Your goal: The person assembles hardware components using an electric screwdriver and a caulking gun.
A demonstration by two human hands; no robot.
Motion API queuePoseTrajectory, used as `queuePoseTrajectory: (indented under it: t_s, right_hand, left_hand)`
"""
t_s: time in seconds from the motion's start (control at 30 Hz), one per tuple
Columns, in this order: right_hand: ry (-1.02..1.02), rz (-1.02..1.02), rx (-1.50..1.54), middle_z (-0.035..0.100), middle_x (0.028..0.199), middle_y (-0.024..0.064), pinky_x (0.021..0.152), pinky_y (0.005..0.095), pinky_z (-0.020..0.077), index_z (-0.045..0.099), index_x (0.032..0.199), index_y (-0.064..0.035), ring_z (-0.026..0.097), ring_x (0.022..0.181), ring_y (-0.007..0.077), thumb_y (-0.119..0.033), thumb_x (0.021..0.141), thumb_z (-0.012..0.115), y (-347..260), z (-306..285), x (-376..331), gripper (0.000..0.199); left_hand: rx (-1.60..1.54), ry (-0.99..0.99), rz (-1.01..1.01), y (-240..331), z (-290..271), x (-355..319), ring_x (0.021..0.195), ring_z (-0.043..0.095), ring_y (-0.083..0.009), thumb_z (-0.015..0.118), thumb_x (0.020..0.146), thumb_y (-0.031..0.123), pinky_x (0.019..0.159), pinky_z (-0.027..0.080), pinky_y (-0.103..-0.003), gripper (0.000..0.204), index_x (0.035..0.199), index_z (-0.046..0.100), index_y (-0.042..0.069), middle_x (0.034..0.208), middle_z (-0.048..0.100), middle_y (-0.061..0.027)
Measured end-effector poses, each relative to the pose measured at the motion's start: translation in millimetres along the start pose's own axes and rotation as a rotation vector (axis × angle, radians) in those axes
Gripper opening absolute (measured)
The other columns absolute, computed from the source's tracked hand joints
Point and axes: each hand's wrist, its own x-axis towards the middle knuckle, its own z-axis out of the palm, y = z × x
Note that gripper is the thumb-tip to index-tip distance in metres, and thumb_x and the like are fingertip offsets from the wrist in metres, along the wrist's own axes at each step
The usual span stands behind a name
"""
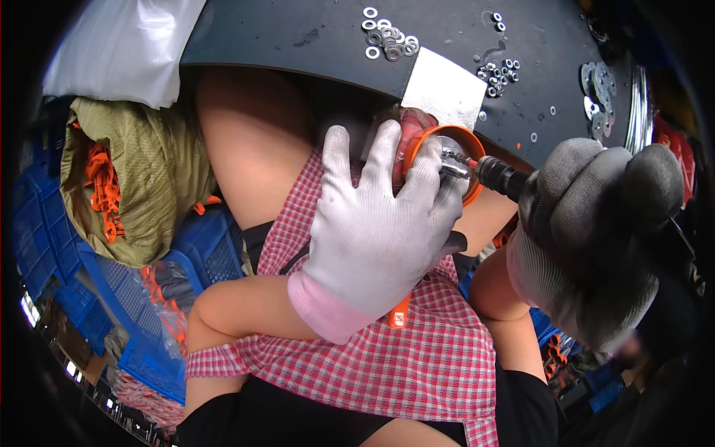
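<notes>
**Driving a fastener into the orange part: keep it square and braced**

The orange round part sits over the person's lap, just below the edge of the dark surface, with a shiny metal fitting at its centre. The bit of a power driver meets that fitting from the right, tilted slightly downward toward it.

The left hand, in a white glove with a pink cuff, wraps over the part from the near side; its fingers are spread and pressed down across the rim, clamping it against the lap and the surface edge. The right hand, in a grey glove, is closed tight round the body of the driver, most of which is hidden under the glove.

To do this well, I judge the bit should line up straight with the fastener's axis, since a slant invites slipping. The left fingertips lie very near the spinning tip, so they are safer drawn back along the rim. Steady, light push before trigger speed seems wise.

Further out, loose washers and small nuts lie scattered on the surface beside a pale square pad. A checked red apron covers the lap; blue crates and an olive sack holding orange pieces stand at the left.
</notes>
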Motion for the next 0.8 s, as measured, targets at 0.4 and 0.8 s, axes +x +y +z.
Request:
queuePoseTrajectory:
  t_s: [0.4,0.8]
  right_hand:
    - [-0.214,-0.171,0.151,0.057,0.119,0.0173,0.047,0.0293,0.0392,0.033,0.143,-0.0104,0.044,0.049,0.0124,-0.022,0.095,0.052,25.3,-9.5,18.7,0.054]
    - [0.342,-0.379,0.01,0.051,0.093,0.0106,0.05,0.0274,0.0423,0.043,0.126,-0.0049,0.05,0.066,0.014,-0.028,0.085,0.059,-24.2,-35.6,-64.1,0.05]
  left_hand:
    - [0.015,0.035,-0.017,0.2,3.3,-4.0,0.122,0.046,-0.0351,0.081,0.061,0.04,0.102,0.03,-0.064,0.051,0.107,0.067,0.022,0.126,0.053,-0.0068]
    - [-0.533,0.402,0.228,-37.0,0.8,77.4,0.086,0.065,-0.0269,0.063,0.088,0.027,0.078,0.05,-0.038,0.021,0.094,0.065,0.007,0.097,0.066,-0.0121]
